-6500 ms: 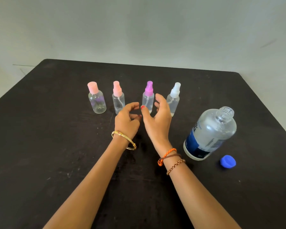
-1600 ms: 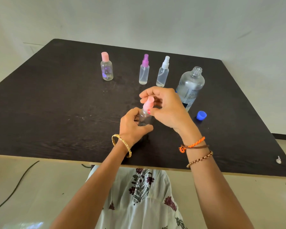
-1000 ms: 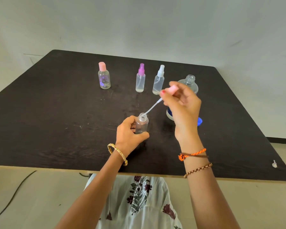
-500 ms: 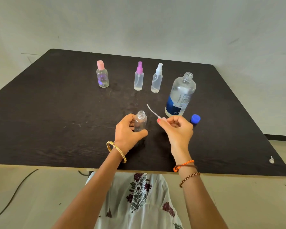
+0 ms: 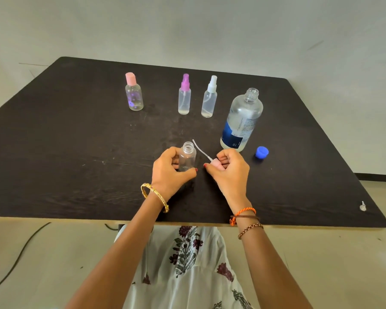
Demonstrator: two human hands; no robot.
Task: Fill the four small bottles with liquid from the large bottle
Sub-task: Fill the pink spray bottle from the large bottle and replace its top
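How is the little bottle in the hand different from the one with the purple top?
The small clear plastic bottle in the left hand is open and topless; the slim clear purple-topped spray bottle is closed. The first is gripped, the second stands alone farther back. Both are upright and clear.

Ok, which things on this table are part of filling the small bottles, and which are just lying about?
Part of the job:
open bottle, in left hand
pink sprayer, in right hand
large bottle, uncapped
blue cap
pink-cap bottle
purple bottle
white bottle

Lying about:
white scrap near the table corner
cable on the floor
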